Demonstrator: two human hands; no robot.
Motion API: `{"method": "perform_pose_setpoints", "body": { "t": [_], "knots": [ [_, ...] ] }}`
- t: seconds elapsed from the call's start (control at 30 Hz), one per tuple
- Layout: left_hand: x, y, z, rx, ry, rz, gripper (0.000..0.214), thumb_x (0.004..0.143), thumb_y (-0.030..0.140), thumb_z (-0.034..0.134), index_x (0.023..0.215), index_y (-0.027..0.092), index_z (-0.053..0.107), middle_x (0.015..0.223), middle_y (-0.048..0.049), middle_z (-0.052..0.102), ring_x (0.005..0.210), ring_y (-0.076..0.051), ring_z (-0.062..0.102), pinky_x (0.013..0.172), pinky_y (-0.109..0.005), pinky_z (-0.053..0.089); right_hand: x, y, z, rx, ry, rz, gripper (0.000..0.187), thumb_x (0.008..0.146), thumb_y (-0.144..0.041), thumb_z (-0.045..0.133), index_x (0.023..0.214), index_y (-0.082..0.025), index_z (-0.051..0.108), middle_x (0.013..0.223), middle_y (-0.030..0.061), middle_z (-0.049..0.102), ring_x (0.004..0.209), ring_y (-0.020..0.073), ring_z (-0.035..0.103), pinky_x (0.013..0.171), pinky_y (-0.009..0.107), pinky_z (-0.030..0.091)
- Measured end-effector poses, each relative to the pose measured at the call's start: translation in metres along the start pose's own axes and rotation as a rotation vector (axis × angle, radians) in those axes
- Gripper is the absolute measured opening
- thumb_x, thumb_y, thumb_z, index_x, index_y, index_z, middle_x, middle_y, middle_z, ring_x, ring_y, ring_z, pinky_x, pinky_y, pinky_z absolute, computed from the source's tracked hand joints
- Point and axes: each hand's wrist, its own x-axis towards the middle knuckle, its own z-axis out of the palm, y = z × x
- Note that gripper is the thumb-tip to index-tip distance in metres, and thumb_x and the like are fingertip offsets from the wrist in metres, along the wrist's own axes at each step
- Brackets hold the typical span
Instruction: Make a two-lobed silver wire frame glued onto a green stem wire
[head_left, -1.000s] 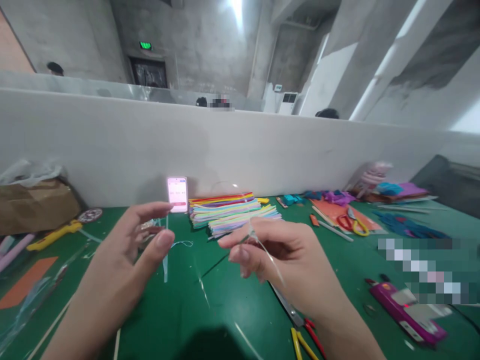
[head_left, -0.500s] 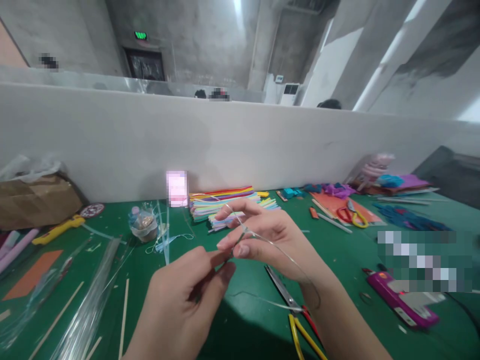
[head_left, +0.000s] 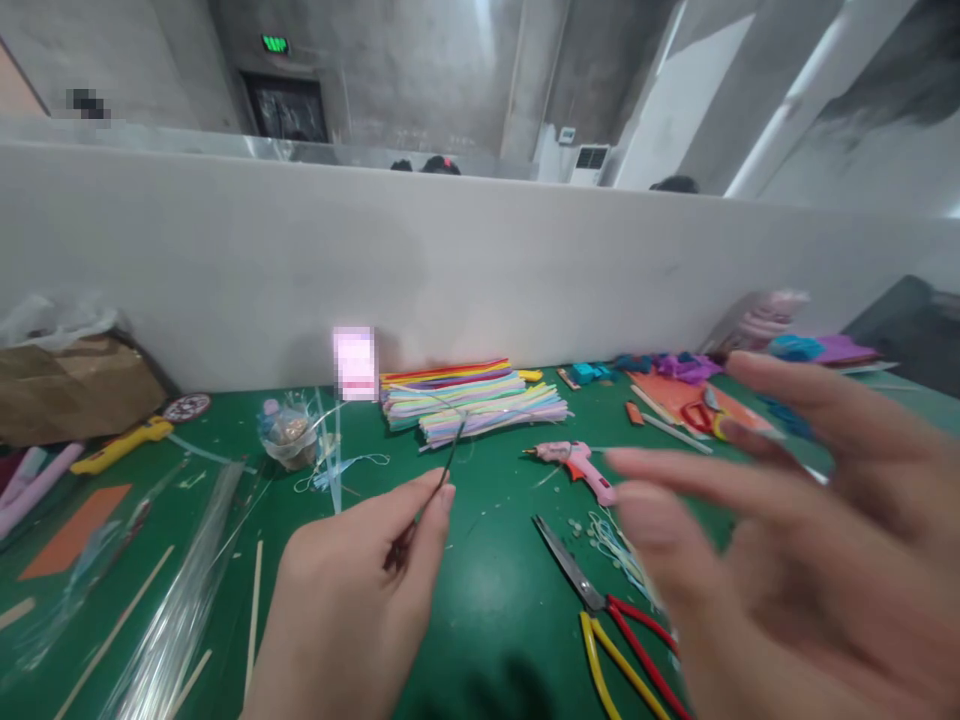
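My left hand (head_left: 360, 580) is closed, pinching a thin dark wire-like strip (head_left: 455, 445) between thumb and forefinger. The strip points up and away, and a fine pale strand seems to branch from its upper end. On the right, close to the camera, my right hand (head_left: 787, 540) is blurred with its fingers apart and nothing visible between them. Scissors (head_left: 589, 590) with red and yellow handles lie below and between the hands. A pink glue gun (head_left: 574, 465) lies just beyond the right fingertips. Pale blue cords (head_left: 619, 545) are partly hidden by that hand.
Bundled coloured pipe cleaners (head_left: 480, 400) lie at the back, beside a propped pixelated screen (head_left: 355, 362). A small cup (head_left: 289, 440) stands left of them. Clear strips (head_left: 187, 590), a yellow glue gun (head_left: 124, 447) and a cardboard box (head_left: 75, 390) occupy the left. A white partition (head_left: 465, 270) bounds the table.
My right hand has let go of the wire and moved right, opening its fingers. My left hand keeps its pinch. The pink glue gun and cords have come into sight.
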Motion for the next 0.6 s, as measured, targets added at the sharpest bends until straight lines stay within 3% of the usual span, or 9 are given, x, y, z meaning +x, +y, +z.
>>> {"method": "perform_pose_setpoints", "body": {
  "t": [0.13,0.23,0.33,0.47,0.6],
  "knots": [
    [-0.001,0.001,-0.002,0.068,-0.046,0.046,0.027,0.092,0.027,0.053,0.090,0.021,0.079,0.080,-0.0002,0.080,0.054,-0.015,0.073,0.039,-0.018,0.047,0.020,-0.014,0.015,-0.077,0.035,-0.038,0.015,0.082,-0.042,0.075,0.094,-0.033,0.076,0.120,0.0048,0.070,0.119,0.0382,0.062,0.083,0.055,0.058],
    [0.000,0.001,-0.002,0.099,-0.039,0.099,0.032,0.092,0.023,0.049,0.074,0.018,0.076,0.057,-0.0003,0.073,0.040,-0.014,0.064,0.033,-0.019,0.040,0.038,-0.019,0.025,-0.248,0.289,-0.003,0.013,0.080,-0.039,0.077,0.090,-0.032,0.076,0.134,0.0050,0.061,0.137,0.0472,0.041,0.095,0.069,0.046],
    [0.002,0.001,-0.003,0.118,-0.007,0.144,0.031,0.092,0.022,0.049,0.077,0.016,0.076,0.057,-0.0014,0.073,0.040,-0.014,0.065,0.033,-0.020,0.039,0.041,-0.023,0.035,-0.410,0.502,0.055,0.007,0.080,-0.031,0.076,0.086,-0.027,0.076,0.150,0.0060,0.045,0.144,0.0534,0.023,0.104,0.080,0.027],
    [0.002,0.002,-0.005,0.145,0.002,0.138,0.029,0.094,0.023,0.048,0.083,0.019,0.075,0.062,0.0001,0.074,0.043,-0.013,0.065,0.037,-0.021,0.040,0.034,-0.031,0.037,-0.407,0.492,0.050,0.008,0.080,-0.024,0.073,0.086,-0.029,0.074,0.153,0.0029,0.036,0.144,0.0533,0.021,0.106,0.077,0.024],
    [0.000,0.002,-0.005,0.155,-0.016,0.109,0.034,0.097,0.027,0.045,0.074,0.022,0.070,0.058,0.0024,0.071,0.043,-0.013,0.065,0.041,-0.021,0.043,0.032,-0.030,0.018,-0.399,0.446,0.031,0.014,0.082,-0.028,0.070,0.095,-0.034,0.069,0.153,-0.0019,0.032,0.145,0.0520,0.015,0.106,0.074,0.028]
  ]
}}
